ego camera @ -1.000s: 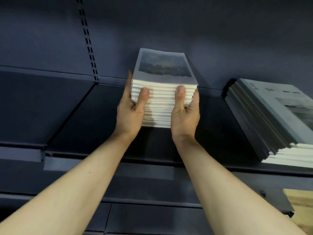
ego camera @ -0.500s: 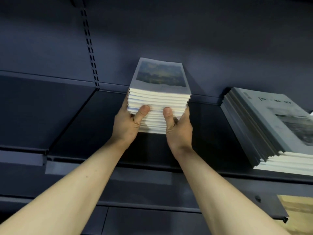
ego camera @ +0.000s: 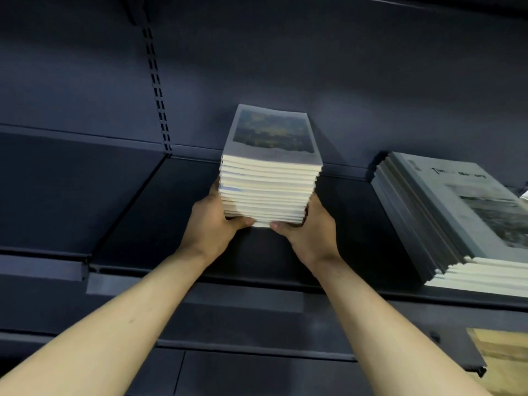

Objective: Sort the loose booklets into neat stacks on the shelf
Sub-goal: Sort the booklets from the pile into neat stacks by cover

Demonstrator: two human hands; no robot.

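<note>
thumbs had slid from the stack's (ego camera: 270, 192) front face down to its bottom edge since a second ago. left hand (ego camera: 213, 221) gripped the stack's lower left side, right hand (ego camera: 310, 228) the lower right, thumbs curled under the front. other fingers hidden behind it, can't tell their spread. stack sat mid-shelf (ego camera: 120, 212), well left of the big stack (ego camera: 457, 221).

The right-hand stack of booklets (ego camera: 468, 224) is cut off at the edge, its cover title blurred.
</note>
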